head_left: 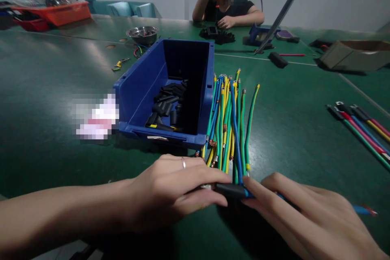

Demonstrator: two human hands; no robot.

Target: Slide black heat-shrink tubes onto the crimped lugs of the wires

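Note:
Near the table's front edge, a blue wire lies crosswise between my two hands, its bare copper end poking out at the right. A black tube sleeve covers part of the wire. My left hand, with a ring on one finger, pinches a metal terminal at the sleeve's left end. At the sleeve's right end my right hand is closed around the blue wire, hiding much of it. Just beyond lie several loose green, yellow and blue wires, beside a blue bin of short black sleeves.
Sleeved cables lie at the right, near a cardboard box. A slanted metal bar rises from the table. Farther back are a metal bowl, an orange basket and a seated person handling a tool.

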